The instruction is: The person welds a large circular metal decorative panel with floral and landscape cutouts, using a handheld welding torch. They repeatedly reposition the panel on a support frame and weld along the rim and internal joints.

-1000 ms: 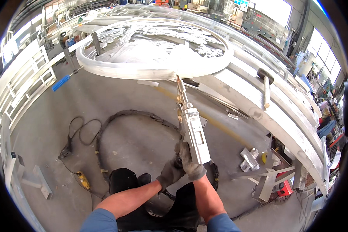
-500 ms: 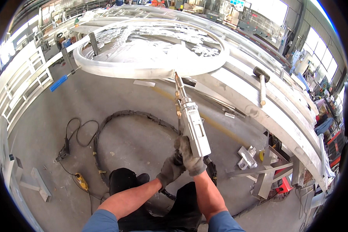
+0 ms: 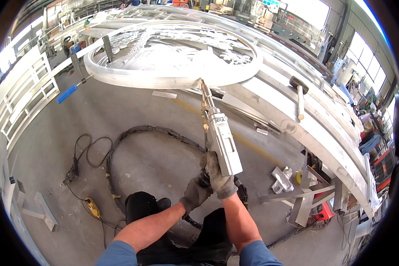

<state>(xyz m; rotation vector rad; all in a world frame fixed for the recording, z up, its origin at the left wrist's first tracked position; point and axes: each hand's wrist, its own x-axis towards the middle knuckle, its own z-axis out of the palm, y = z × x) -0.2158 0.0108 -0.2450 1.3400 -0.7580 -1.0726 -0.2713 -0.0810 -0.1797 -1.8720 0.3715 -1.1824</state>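
Observation:
Both of my hands wear grey gloves and grip a long silver hand-held welding gun. My right hand wraps the gun's handle; my left hand holds it just below, by the cable end. The gun's thin nozzle tip touches the lower rim of a large round ornamental metal panel with a cut-out pattern. A thick black hose loops over the concrete floor back to the gun.
A mallet lies on the long curved metal frame at right. Metal offcuts and a red stand sit under it. White lattice frames lean at left. A yellow tool and cables lie on the floor.
The welding gun's tip has moved up and forward until it meets the round panel's rim; my hands kept their grip and followed it.

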